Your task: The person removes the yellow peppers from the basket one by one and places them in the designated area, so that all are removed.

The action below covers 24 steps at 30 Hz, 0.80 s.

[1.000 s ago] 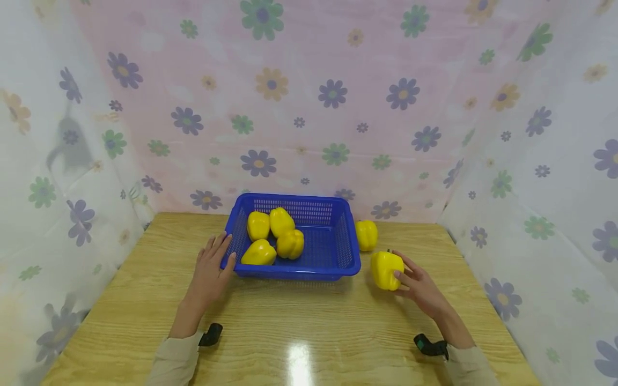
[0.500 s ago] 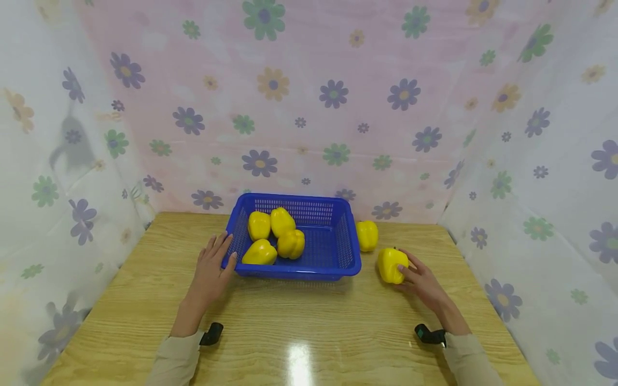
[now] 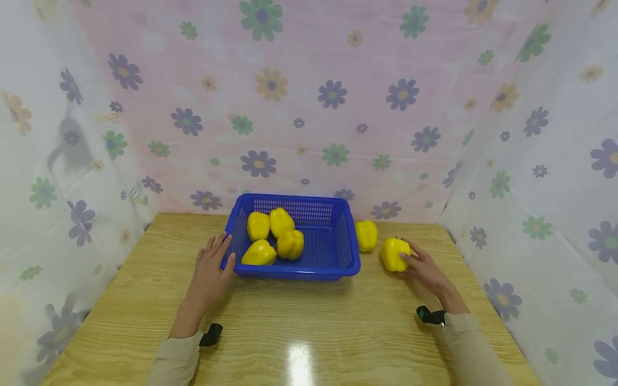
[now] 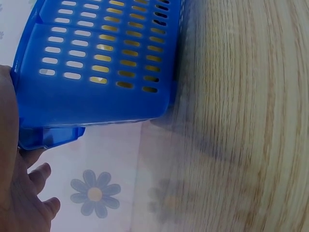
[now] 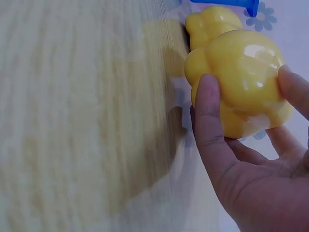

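My left hand [image 3: 209,271] holds the left front corner of the blue plastic basket [image 3: 294,271], thumb by the front rim and fingers along the left rim. In the left wrist view, fingers [image 4: 41,176] show past the rim of the perforated basket wall [image 4: 91,96]. My right hand [image 3: 426,269] grips a yellow bell pepper [image 3: 394,254], thumb and fingers around its side, close over the table right of the basket. In the right wrist view, this pepper [image 5: 244,72] partly covers another yellow bell pepper [image 5: 212,21], which stands against the basket's right side.
Several yellow bell peppers [image 3: 281,222] lie in the left half of the basket. The wooden table [image 3: 309,321] is closed in by a flowered curtain [image 3: 299,145] at the back and both sides. A black wrist camera [image 3: 212,334] sits on each arm.
My right hand has moved the gripped pepper away from me and slightly right, closer to the pepper beside the basket. The left hand and basket stay in place.
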### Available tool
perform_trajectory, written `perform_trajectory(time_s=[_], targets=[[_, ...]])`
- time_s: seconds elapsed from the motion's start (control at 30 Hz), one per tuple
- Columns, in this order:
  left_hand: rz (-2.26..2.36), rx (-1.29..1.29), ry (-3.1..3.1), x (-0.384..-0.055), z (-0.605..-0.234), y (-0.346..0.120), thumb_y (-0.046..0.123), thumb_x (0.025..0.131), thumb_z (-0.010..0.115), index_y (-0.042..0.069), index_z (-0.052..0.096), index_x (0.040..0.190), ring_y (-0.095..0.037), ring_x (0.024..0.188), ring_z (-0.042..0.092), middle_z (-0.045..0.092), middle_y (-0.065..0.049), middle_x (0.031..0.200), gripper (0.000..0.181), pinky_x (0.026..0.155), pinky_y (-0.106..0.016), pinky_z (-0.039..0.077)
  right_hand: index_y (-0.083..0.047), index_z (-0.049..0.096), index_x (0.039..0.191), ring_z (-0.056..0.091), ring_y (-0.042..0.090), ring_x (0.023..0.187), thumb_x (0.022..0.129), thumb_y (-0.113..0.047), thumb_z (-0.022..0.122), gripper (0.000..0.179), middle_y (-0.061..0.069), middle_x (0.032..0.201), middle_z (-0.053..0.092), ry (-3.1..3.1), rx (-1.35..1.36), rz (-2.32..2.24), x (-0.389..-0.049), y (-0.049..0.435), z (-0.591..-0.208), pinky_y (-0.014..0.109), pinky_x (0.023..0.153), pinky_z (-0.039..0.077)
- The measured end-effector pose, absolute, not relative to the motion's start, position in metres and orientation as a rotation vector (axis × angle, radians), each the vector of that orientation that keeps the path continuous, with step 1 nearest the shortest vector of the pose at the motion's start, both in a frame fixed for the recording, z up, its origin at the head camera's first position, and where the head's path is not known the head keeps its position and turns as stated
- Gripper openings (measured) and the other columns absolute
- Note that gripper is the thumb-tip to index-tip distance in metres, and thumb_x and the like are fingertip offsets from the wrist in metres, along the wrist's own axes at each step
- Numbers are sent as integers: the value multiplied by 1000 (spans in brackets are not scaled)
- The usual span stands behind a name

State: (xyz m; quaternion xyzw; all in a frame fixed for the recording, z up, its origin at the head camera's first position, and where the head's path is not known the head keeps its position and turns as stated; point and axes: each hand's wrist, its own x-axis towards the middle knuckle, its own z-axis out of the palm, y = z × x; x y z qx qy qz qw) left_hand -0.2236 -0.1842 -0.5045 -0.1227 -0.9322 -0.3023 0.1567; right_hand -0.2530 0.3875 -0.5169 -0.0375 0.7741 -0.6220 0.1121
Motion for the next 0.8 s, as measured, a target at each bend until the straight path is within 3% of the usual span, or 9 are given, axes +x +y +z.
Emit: perform_trajectory(time_s=[0.17, 0.47, 0.8], targets=[[-870, -346, -2663, -224, -504, -184, 24, 106, 51, 1, 40, 155, -50, 152, 19, 33, -21, 163, 55, 116, -75, 14, -7, 18, 162, 67, 12, 103, 108, -29, 50, 66, 37, 155, 27, 2277, -117, -1825, -267, 390, -514, 44, 92, 59], [-847, -340, -2671, -225, -506, -183, 23, 105, 51, 2, 41, 155, -50, 151, 20, 33, -20, 163, 55, 116, -75, 15, -6, 7, 164, 60, 26, 117, 109, -28, 47, 71, 39, 158, 18, 2259, -111, -1763, -282, 392, -507, 49, 99, 54], [-873, -343, -2661, -225, -507, -184, 26, 106, 49, 2, 41, 155, -50, 151, 20, 34, -21, 163, 55, 116, -75, 14, -7, 9, 164, 61, 27, 117, 109, -30, 46, 70, 40, 155, 24, 2297, -147, -1739, -304, 392, -507, 53, 101, 51]])
